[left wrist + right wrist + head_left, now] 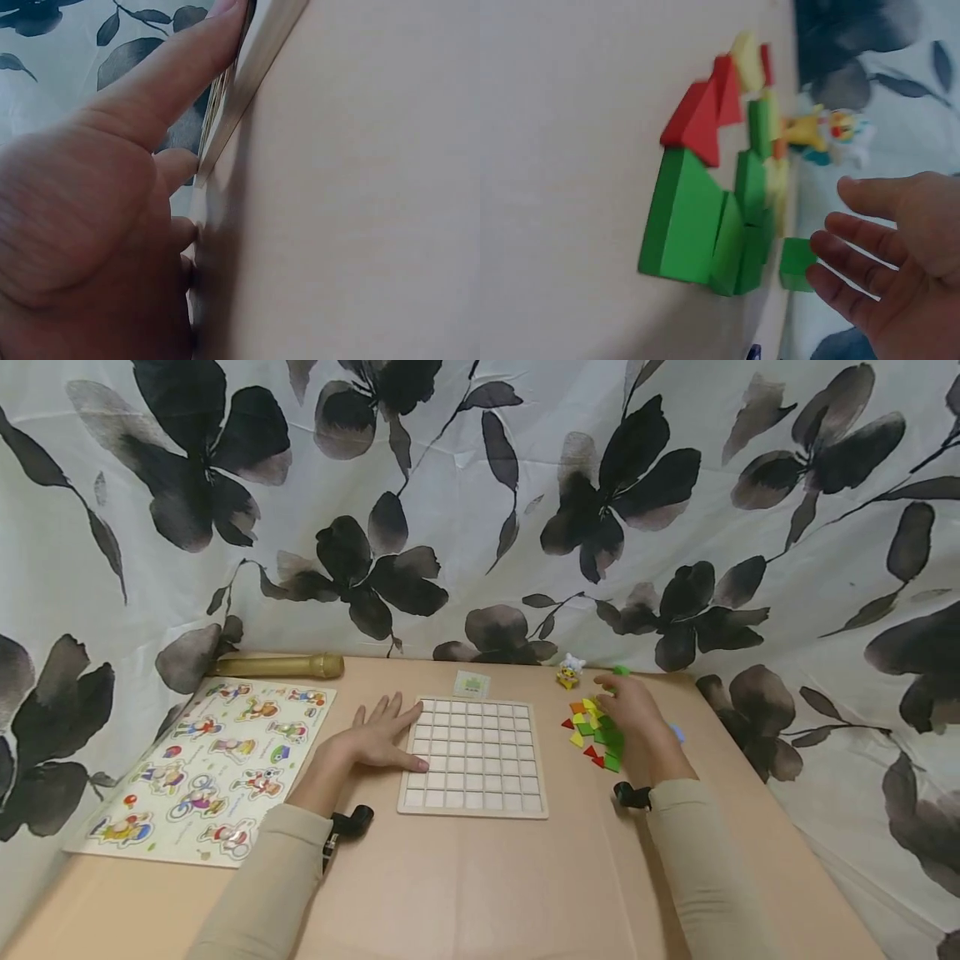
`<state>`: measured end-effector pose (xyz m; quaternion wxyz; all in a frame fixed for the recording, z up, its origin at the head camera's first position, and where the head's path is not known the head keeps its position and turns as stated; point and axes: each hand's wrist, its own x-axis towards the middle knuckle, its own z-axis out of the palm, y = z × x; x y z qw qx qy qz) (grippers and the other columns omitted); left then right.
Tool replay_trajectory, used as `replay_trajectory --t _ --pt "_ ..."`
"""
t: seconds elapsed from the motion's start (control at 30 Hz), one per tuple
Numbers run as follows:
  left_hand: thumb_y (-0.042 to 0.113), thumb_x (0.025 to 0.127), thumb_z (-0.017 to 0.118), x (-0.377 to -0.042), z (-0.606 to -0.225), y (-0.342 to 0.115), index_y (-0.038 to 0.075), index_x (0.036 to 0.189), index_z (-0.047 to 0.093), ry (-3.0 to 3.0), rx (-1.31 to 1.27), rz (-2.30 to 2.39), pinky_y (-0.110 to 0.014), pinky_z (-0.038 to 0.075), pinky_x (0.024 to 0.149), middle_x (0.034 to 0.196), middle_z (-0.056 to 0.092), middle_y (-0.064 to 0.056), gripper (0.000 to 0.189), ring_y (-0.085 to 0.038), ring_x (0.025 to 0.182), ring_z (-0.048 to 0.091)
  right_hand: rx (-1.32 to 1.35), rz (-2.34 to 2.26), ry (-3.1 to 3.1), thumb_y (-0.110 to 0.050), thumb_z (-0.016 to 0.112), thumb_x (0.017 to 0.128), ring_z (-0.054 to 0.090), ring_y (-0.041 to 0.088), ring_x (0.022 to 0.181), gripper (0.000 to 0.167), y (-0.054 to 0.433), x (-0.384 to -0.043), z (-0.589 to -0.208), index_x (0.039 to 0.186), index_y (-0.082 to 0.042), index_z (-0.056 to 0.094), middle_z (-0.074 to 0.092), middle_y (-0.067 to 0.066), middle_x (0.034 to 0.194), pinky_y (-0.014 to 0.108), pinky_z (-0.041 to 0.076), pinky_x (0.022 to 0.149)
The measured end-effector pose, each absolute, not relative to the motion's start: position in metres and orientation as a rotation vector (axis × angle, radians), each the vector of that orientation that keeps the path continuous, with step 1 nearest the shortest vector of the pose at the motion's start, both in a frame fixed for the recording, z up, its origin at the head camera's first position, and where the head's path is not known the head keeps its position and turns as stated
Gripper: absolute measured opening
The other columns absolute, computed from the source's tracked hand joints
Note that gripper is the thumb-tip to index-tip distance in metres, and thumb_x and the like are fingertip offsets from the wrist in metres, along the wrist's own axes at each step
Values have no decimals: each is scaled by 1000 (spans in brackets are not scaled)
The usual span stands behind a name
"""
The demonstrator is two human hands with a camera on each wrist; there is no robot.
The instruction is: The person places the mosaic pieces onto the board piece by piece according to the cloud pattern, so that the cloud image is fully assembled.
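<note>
A pale square grid board (pixel 480 758) lies mid-table. My left hand (pixel 372 741) rests at its left side, fingers spread, thumb on the frame; the left wrist view shows that thumb (pixel 172 82) along the board's edge. Over the right of the table, my right hand (pixel 636 714) hovers with loosely bent fingers beside a group of small green, yellow, red and orange blocks (pixel 613 743). In the right wrist view, the hand (pixel 907 262) holds nothing. Green blocks (pixel 686 217) and red triangular blocks (pixel 694 120) lie flat, and a separate green block (pixel 798 264) appears near the fingertips.
A small card with a green pattern (pixel 472 684) lies behind the board. Near the back edge stands a small yellow-and-white figurine (pixel 570 672). At left are a picture puzzle board (pixel 243 752) and a gold-coloured tube (pixel 277 666). A blue piece (pixel 678 732) shows beyond the right wrist.
</note>
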<state>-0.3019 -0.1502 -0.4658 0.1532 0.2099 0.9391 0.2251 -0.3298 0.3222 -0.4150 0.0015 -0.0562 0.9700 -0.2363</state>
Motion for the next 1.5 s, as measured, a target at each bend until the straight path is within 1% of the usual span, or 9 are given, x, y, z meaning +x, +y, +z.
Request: replay_trajectory --t 0.1,0.37,0.57,0.8,1.0,1.1,1.17,1.27,1.5 --pt "88 69 71 -302 -465 -153 22 169 14 2697 605 651 -73 -17 120 173 -11 -24 133 -48 159 -13 -151 -631 3013 -11 57 106 56 46 128 39 319 -343 -420 144 -1 58 58 27 143 62 45 111" --pt "85 70 72 -299 -463 -151 24 169 14 2670 603 694 -72 -17 121 173 -11 -24 130 -47 160 -14 -100 -513 3012 -4 57 104 56 39 111 29 321 -351 -435 129 0 69 65 24 127 60 47 109" --pt "85 70 72 -304 -469 -153 24 169 12 2702 583 653 -69 -17 123 174 -12 -20 131 -43 161 -14 -98 -696 3036 1 59 99 54 37 105 25 325 -352 -436 122 0 69 63 22 117 54 51 99" --pt "83 71 73 -300 -464 -157 22 169 13 2692 595 677 -71 -17 121 174 -12 -22 130 -46 160 -14 -180 -1180 3059 -1 67 98 63 37 105 23 297 -337 -418 120 0 74 69 22 119 34 57 82" --pt "83 73 72 -294 -455 -152 23 169 13 2675 616 688 -74 -16 120 173 -10 -25 128 -49 159 -12 -443 -1625 2813 -6 72 97 72 29 106 24 240 -318 -402 120 0 76 75 21 121 15 57 80" --pt "80 74 73 -293 -453 -147 22 169 13 2672 621 680 -73 -15 121 173 -10 -25 127 -49 159 -12 -505 -1692 2704 -5 72 97 73 21 102 24 212 -313 -399 120 0 76 75 20 120 20 59 84" --pt "79 74 74 -294 -454 -146 22 169 13 2674 608 665 -71 -16 122 173 -11 -23 126 -46 160 -13 -511 -1699 2640 -4 72 96 72 18 99 23 195 -313 -399 118 0 76 75 18 119 30 61 87" --pt "77 75 75 -296 -455 -147 21 169 12 2687 589 625 -70 -15 123 174 -11 -22 125 -45 160 -13 -527 -1611 2610 -4 74 95 69 20 96 19 171 -319 -403 114 -2 77 75 14 114 37 61 86" --pt "74 79 74 -290 -448 -148 21 169 13 2683 575 607 -72 -12 123 173 -9 -24 121 -47 160 -11 -739 -1214 2710 -4 78 91 69 17 90 13 134 -337 -422 104 -6 81 79 8 103 29 57 80"
